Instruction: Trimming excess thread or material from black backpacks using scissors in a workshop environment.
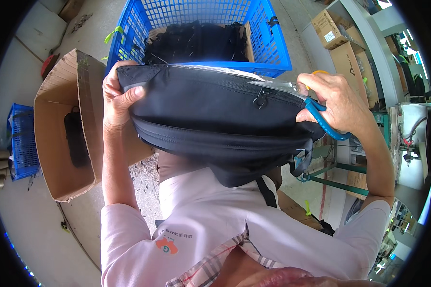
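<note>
left hand point(118, 99) clasps bag point(206, 107); right hand point(337, 98), seemingly finger-looped, points scissors point(312, 106) leftward.

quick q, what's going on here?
A person is working on a black bag with scissors. The left hand grips the bag's left end; the right hand holds the blue-handled scissors, blades along its upper edge. Whether they're cutting isn't clear. Beyond it stands a blue crate holding black material, and an open cardboard box sits to the left.
</note>
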Tool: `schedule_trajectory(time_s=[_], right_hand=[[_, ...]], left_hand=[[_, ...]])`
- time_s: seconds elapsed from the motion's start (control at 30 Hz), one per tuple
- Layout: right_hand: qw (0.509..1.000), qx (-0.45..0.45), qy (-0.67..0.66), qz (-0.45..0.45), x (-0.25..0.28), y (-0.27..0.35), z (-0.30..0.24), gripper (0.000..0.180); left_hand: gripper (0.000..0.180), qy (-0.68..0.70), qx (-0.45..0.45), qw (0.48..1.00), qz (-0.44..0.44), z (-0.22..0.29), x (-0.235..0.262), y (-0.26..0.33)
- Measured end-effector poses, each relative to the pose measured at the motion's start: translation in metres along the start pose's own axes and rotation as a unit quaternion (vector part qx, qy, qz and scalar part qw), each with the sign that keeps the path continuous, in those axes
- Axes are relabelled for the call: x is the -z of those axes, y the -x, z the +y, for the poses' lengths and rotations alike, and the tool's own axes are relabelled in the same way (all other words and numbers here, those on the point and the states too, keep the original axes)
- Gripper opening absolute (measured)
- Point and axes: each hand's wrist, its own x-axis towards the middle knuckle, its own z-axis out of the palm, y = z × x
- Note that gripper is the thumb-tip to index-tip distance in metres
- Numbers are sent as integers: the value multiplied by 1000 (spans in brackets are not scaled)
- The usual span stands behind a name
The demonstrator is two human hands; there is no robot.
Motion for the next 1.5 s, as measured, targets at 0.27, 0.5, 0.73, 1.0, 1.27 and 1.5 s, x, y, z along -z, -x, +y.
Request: schedule_trajectory(time_s=[0.27, 0.5, 0.73, 1.0, 1.27, 1.5], right_hand=[[998, 39, -44, 38, -8, -3, -1, 42], [998, 28, -28, 43, -2, -7, -11, 43], [998, 42, -44, 22, -7, -10, -10, 42], [998, 42, -33, 17, -1, -12, -14, 41], [999, 25, -25, 15, -5, -17, -16, 44], [999, 37, -8, 8, 1, -19, -18, 49]], left_hand=[[40, -2, -24, 1000, -2, -3, 9, 4], [39, 9, -24, 1000, -4, -1, 10, 7], [46, 7, -9, 1000, -1, -1, 12, 10], [46, 7, -7, 1000, -5, 1, 12, 10], [40, 12, -29, 999, -11, 2, 9, 11], [40, 17, -12, 1000, -15, 3, 7, 11]])
